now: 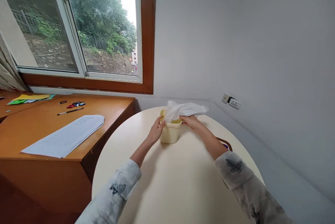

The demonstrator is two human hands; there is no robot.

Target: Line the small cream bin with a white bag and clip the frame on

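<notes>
We find the cream bin (170, 135) toward twelve o'clock on the round counter (180, 182). Left hand (156, 130): forearm toward half past one, grip clamped at the bin's nine-o'clock side. Right hand (190, 121): forearm toward half past ten, against the white bag (183, 109); its grip we cannot tell.

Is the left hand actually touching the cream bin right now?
Touching. The head view shows the left hand against the side of the cream bin, with its thumb at the rim and no gap visible between them.
</notes>
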